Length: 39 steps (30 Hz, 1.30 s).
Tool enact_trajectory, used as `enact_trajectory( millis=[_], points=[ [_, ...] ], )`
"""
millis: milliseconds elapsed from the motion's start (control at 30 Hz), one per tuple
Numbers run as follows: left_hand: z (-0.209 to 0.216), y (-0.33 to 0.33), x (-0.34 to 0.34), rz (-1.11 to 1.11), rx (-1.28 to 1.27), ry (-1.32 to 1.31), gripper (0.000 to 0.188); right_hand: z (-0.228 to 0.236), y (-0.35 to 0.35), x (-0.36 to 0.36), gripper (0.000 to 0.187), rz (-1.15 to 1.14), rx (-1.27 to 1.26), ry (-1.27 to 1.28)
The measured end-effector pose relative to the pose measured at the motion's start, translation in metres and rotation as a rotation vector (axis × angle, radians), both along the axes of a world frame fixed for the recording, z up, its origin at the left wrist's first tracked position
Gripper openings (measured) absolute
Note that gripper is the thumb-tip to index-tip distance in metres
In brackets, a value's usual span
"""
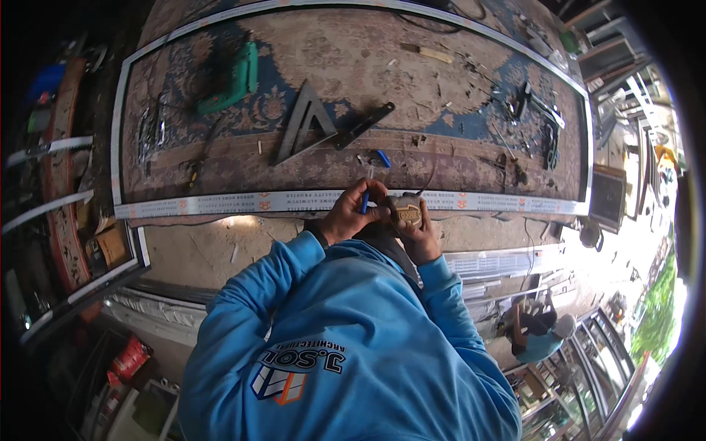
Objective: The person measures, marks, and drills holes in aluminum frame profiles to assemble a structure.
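A tape measure [407, 212] sat in the right hand [419, 234], fingers wrapped around it, just above the white frame strip [220, 203] at the counter [346, 55] edge. The left hand [349, 214], touching it, pinched a blue pen [365, 202]. A triangular square [303, 121] and green drill [234, 79] lay beyond.

A blue pen [365, 202] stands nearly upright beside a tan, rounded tape measure [406, 212] — both held above the white frame strip [243, 203].
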<state>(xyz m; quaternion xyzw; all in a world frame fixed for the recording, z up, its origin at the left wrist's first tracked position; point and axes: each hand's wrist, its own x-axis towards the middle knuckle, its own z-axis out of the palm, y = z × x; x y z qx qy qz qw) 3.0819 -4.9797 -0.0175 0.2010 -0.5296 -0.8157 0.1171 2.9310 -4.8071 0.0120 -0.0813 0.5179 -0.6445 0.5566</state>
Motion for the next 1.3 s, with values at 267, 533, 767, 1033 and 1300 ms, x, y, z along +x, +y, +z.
enact_trajectory(
  millis=[267,533,767,1033,1300],
  points=[
    [0.017,-0.009,0.055,0.015,-0.191,-0.057,0.039,0.017,-0.024,0.023,0.111,0.507,-0.043,0.859],
    [0.030,-0.040,0.125,0.126,-0.162,-0.303,0.039,0.009,-0.072,0.034,0.065,0.989,-0.159,1.174],
    [0.092,-0.227,0.373,0.960,-0.353,-0.476,0.042,-0.009,-0.081,0.025,0.067,1.074,0.058,0.754],
    [0.032,-0.160,0.353,0.605,-0.941,-0.585,0.061,-0.028,-0.156,0.103,0.051,1.073,-0.195,1.100],
    [-0.010,-0.189,0.375,0.153,-1.448,-0.699,0.035,0.000,-0.240,0.186,0.055,1.123,-0.132,1.093]
  ],
)
